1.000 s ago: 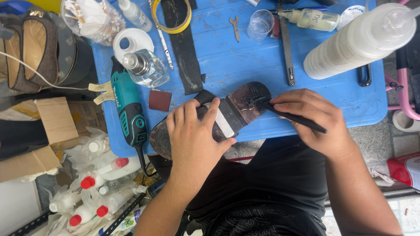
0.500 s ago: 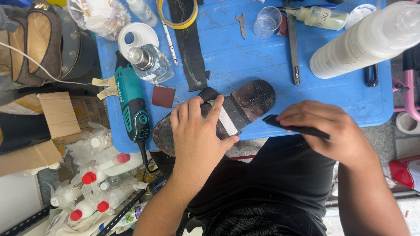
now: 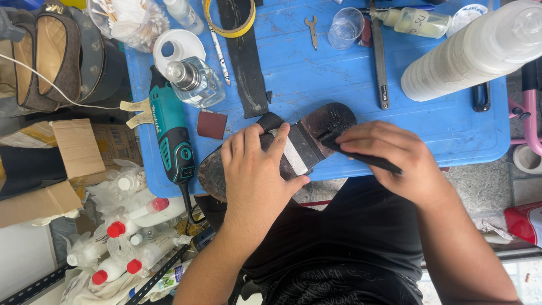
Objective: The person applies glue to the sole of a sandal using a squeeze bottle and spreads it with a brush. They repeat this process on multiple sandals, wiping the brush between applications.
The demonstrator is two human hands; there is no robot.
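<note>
Black shoe (image 3: pixel 316 135) sole-up, left hand (image 3: pixel 257 175) pressing, right hand (image 3: pixel 389 158) gripping brush (image 3: pixel 361 157)

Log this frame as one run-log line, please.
left hand: pressing upturned shoe on blue table | right hand: holding black tool against heel | teal power tool: idle beside
</note>
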